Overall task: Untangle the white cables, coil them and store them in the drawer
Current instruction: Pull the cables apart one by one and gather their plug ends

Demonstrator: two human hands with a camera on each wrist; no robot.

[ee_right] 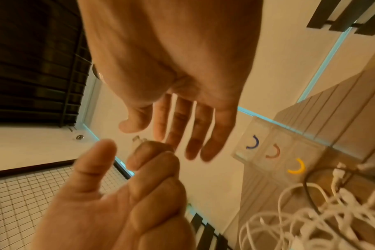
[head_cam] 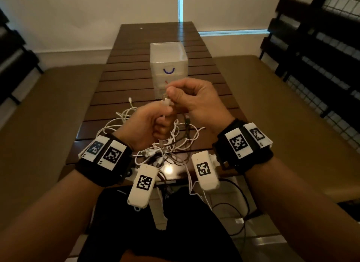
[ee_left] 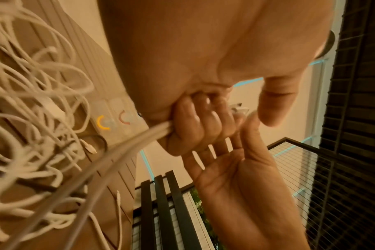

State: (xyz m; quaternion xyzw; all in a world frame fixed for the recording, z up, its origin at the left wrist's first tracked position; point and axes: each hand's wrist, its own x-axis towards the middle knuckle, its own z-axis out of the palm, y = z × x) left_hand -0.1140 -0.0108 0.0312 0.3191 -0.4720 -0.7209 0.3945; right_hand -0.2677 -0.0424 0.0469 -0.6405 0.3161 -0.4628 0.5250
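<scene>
A tangle of white cables [head_cam: 171, 144] lies on the near end of the slatted wooden table [head_cam: 136, 70]. My left hand [head_cam: 155, 123] is raised above the tangle, its fingers [ee_left: 195, 123] curled round strands of white cable [ee_left: 126, 148] that run down to the pile. A plug [ee_right: 139, 140] sticks out of the top of that fist. My right hand [head_cam: 192, 98] is close against the left, with straight fingers [ee_right: 193, 135] behind the fist and the thumb near the plug; it grips nothing. The translucent drawer unit [head_cam: 168, 61], with blue, red and yellow handles, stands behind the hands, drawers closed.
A dark cable [head_cam: 187, 123] is mixed into the tangle. Cushioned benches [head_cam: 282, 105] run along both sides of the table. Black slatted and mesh panels [head_cam: 321, 47] stand at the far right and left. More leads hang off the table's near edge over my lap.
</scene>
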